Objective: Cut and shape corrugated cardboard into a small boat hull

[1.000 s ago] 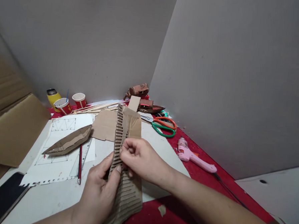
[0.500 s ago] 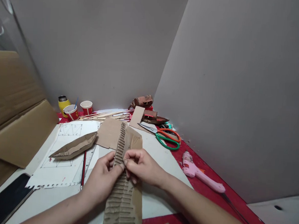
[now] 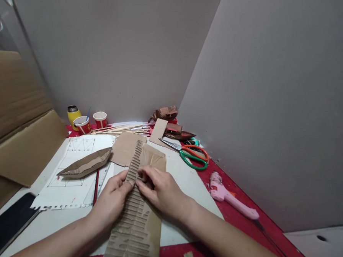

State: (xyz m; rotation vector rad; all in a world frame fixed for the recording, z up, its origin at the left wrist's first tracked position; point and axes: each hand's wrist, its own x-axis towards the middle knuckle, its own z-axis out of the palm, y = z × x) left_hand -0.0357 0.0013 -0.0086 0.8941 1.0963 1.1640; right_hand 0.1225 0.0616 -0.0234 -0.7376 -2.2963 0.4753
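Note:
A long piece of corrugated cardboard (image 3: pixel 136 226) lies lengthwise in front of me, its ridges bared along the left part and smooth brown paper left on the right. My left hand (image 3: pixel 114 194) grips its left edge, thumb on top. From the right, my right hand (image 3: pixel 159 187) pinches at the middle of the ridged surface with thumb and forefinger; whatever is between those fingertips is too small to make out. To the left, a small boat-shaped cardboard piece (image 3: pixel 85 164) rests on a sheet of paper with line drawings (image 3: pixel 70 194).
Scissors (image 3: pixel 184 152) with orange and green handles lie beyond the cardboard. A pink glue gun (image 3: pixel 231 198) lies on the right. Wooden sticks (image 3: pixel 122 129), paper cups (image 3: pixel 100 119) and a yellow bottle (image 3: pixel 73 115) stand behind. A phone (image 3: pixel 9 223) and large cardboard box (image 3: pixel 23 147) are left.
The cardboard's near end has swung a little left. Both hands have shifted slightly left along with it, the right hand's fingertips now further over the ridges.

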